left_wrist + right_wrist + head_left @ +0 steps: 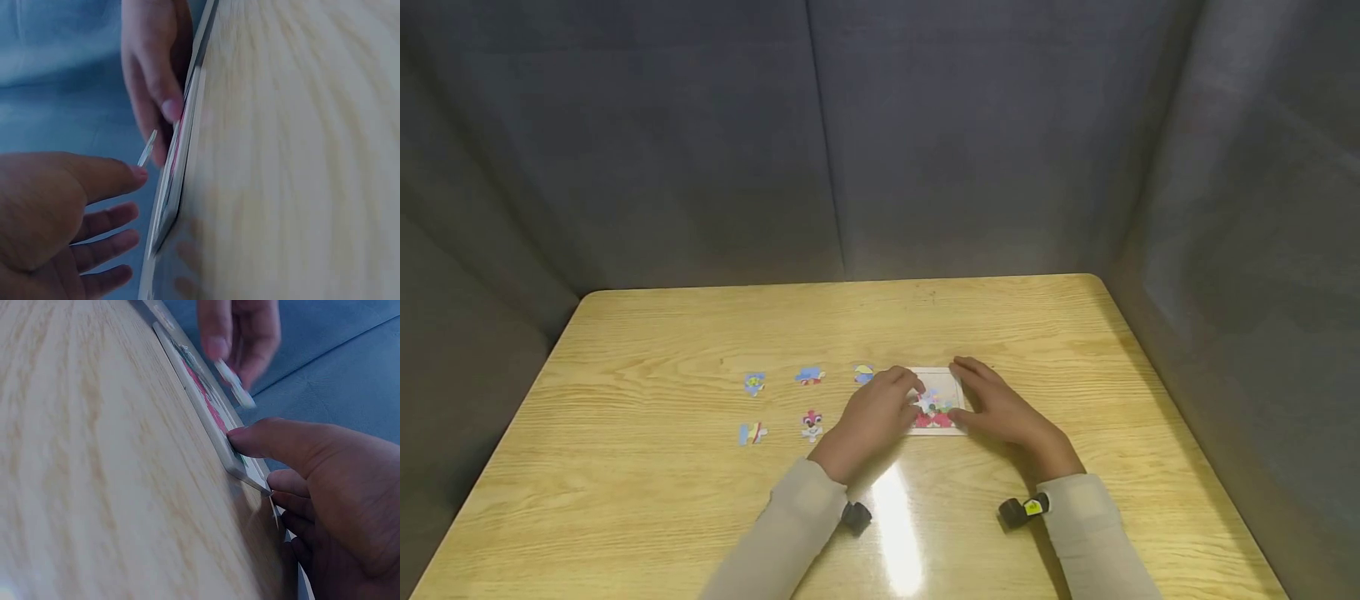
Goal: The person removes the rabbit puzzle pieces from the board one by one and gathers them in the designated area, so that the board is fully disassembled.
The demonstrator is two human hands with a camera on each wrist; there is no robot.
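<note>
A square puzzle tray (936, 432) with a pale border lies flat between the hands, with colored pieces along its near part and bare board at the back. Above its left side, my left hand (877, 408) pinches a small puzzle piece (147, 149) between thumb and fingers; the piece is tilted and apart from the tray. The piece (235, 384) also shows edge-on in the right wrist view. My right hand (1003, 408) holds the tray's right side, its thumb on the near right corner and its fingers along the outer edge.
Loose puzzle pieces lie left of the tray on the wooden table (625, 467): a blue one with a yellow figure (754, 383), a blue-and-red one (810, 376), a blue-and-yellow one (863, 372), a striped one (751, 432) and a face piece (812, 426). Grey curtains (700, 167) surround the table.
</note>
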